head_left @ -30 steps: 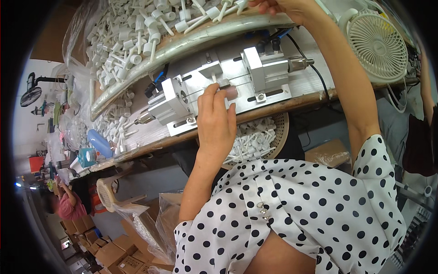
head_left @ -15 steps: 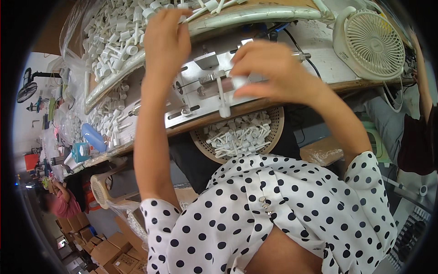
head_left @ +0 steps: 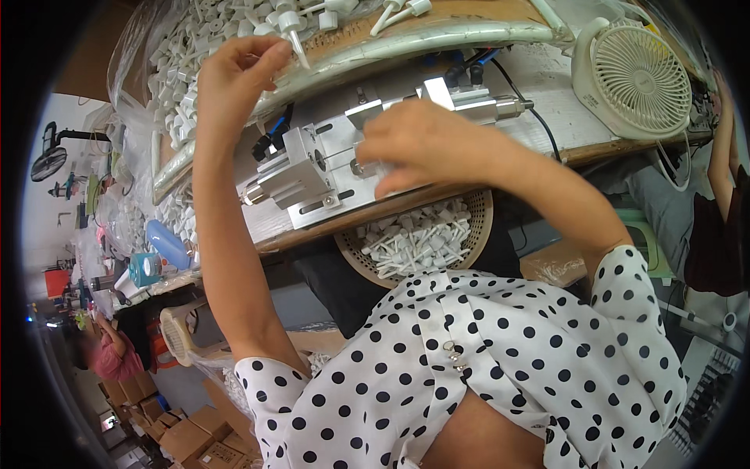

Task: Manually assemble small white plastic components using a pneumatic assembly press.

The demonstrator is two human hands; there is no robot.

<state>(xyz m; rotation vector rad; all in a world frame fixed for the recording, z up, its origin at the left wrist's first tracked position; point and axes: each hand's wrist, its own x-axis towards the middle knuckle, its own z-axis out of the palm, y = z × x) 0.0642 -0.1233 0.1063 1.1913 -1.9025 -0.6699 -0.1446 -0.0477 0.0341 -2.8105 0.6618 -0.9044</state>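
Observation:
My left hand [head_left: 242, 74] is raised at the near rim of a heap of white plastic parts. Its thumb and fingers are drawn together beside a capped part with a thin stem [head_left: 295, 39]; whether they grip it is hard to see. My right hand [head_left: 426, 144] reaches over the middle of a metal fixture [head_left: 305, 168], fingers curled down. A pale piece [head_left: 379, 168] shows under those fingers, partly covered and blurred, and looks like a white plastic part held there. The right hand hides the fixture's centre.
A beige perforated basket [head_left: 488, 223] holding many white parts sits below the bench edge. The heap's plastic-wrapped rim [head_left: 437, 35] runs behind the fixture. A white fan [head_left: 637, 78] stands at the right. Black cables and tubes [head_left: 539, 117] cross the bench. Another person's arm [head_left: 725, 141] is at far right.
My left hand has shifted left and slightly down, uncovering the fixture's left block. My right hand has moved left and down over the fixture's middle, where a stemmed white part stood in view before.

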